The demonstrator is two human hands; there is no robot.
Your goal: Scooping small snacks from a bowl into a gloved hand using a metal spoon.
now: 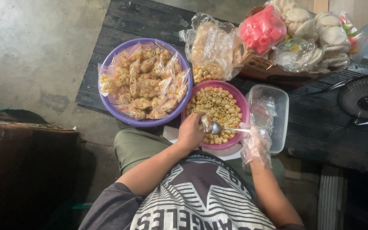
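View from above of a seated person packing snacks at a low dark wooden table [320, 127].

The left hand [191, 132] is bare and closed around a small clear plastic bag [205, 122], pinching it at the near rim of a pink bowl [244, 111]. The bowl is filled with loose, short, tube-shaped yellow crackers [216, 106], which lie just beyond the left hand's fingers.

The right hand [255, 142] wears a loose clear plastic glove and grips the handle of a metal spoon [222, 127]. The spoon reaches from the right hand toward the left hand, and its bowl sits right beside the small bag, over the near edge of the crackers.

Just beyond the right hand stands a clear rectangular plastic container [283, 108] holding empty small plastic bags [263, 111]. Beyond and outward from the left hand is a purple bowl [107, 106] heaped with small sealed packets of the same crackers [143, 81]. Farther off, past the pink bowl, a large clear bag of crackers [209, 47] lies open. Next to it a cardboard box [256, 64] carries bags of pink tube snacks [263, 27] and pale round crackers [320, 30]. Far off beyond the right hand, a small black fan [366, 101] sits at the table's edge.
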